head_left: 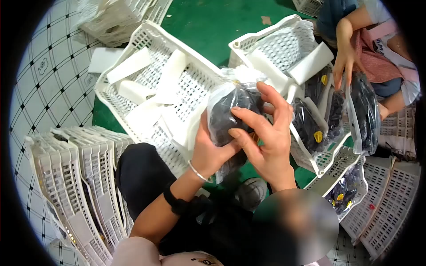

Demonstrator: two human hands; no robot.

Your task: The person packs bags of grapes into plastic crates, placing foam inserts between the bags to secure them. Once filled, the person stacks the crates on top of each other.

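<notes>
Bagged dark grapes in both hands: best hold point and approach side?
Probably the bulging middle of the grape bag, cupped from both sides: left hand under it, right hand across the front. Film is slack and its gathered top looks too loose to pinch.

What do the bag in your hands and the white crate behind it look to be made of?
Bag: thin clear plastic film, glossy and crinkled, with dark grapes showing through. Crate: apparently rigid moulded white plastic, matte, with lattice-perforated walls. Both hands, left and right, hold the bag.

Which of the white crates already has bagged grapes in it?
The right-hand crate, beside the other person: dark grape bags lie in it. The crate on the left holds only white foam pieces.
</notes>
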